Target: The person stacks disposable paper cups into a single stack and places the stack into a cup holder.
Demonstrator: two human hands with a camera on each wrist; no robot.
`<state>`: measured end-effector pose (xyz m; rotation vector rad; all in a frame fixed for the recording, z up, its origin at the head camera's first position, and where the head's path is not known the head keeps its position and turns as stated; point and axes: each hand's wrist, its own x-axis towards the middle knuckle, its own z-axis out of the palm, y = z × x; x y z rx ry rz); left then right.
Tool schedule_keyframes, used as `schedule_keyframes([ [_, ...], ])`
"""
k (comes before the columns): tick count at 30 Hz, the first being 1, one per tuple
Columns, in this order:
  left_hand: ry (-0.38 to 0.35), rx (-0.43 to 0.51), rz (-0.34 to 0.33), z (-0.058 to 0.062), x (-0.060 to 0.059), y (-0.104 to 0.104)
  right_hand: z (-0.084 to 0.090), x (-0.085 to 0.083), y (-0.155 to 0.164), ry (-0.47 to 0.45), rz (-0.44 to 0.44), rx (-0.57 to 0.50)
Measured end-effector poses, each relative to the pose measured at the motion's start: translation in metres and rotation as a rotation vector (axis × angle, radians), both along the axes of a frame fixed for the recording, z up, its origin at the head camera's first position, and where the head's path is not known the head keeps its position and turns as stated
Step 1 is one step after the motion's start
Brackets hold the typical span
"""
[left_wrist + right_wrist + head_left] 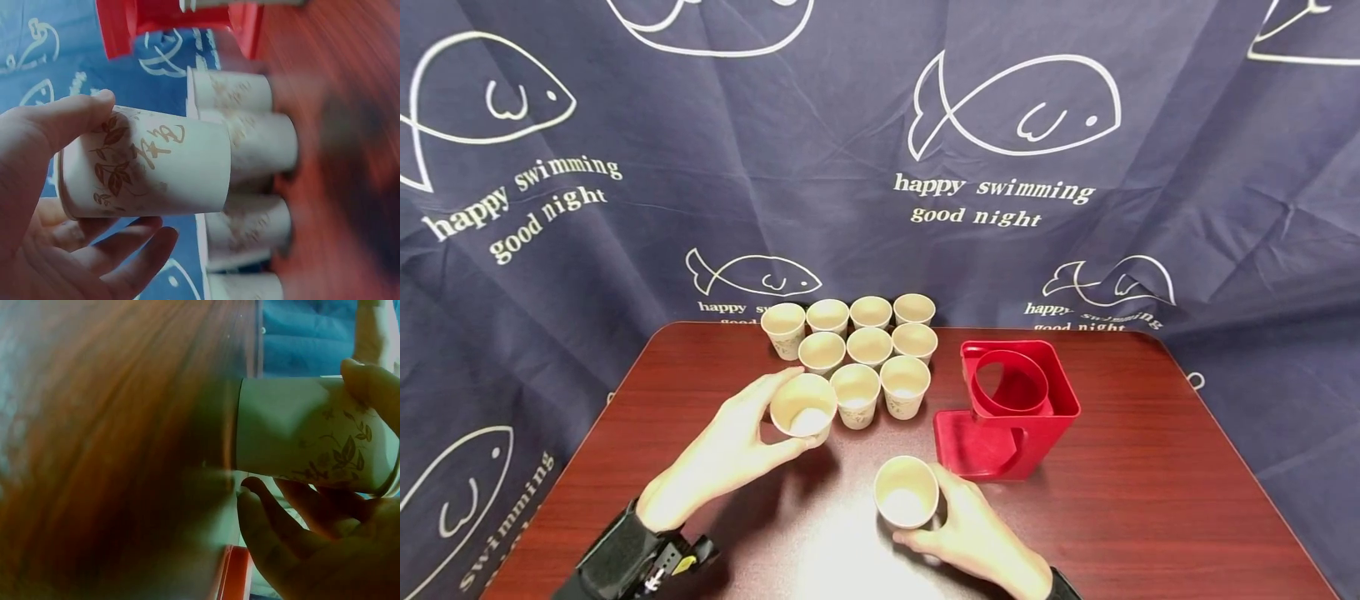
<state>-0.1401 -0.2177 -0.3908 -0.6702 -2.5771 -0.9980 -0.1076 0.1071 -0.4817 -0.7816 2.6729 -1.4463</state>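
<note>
The left hand (722,454) grips a paper cup (803,408) between its thumb and curled fingers, tilted and lifted just in front of the cluster of cups (868,350) that stands in rows near the far edge of the tabletop (1150,500). The cup is cream-white with a rolled rim, a brown leaf sprig and brown brush script on its side, seen plainly in the left wrist view. The right hand (977,529) holds a second cup (907,492) of the same kind near the front edge, fingers curled around its side, thumb on the wall; its base looks close to the wood. A red cup holder (1011,404) stands just behind that cup, toward the right.
</note>
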Motion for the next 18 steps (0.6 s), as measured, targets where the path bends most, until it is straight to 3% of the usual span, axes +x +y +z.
schedule_keyframes([
  [10, 0.062, -0.042, -0.205, 0.022, 0.01, 0.039, 0.001, 0.0, -0.001, 0.0, 0.009, -0.008],
  [18, 0.007, -0.02, -0.3, 0.033, 0.019, 0.061, 0.002, -0.001, -0.003, 0.005, 0.038, -0.025],
])
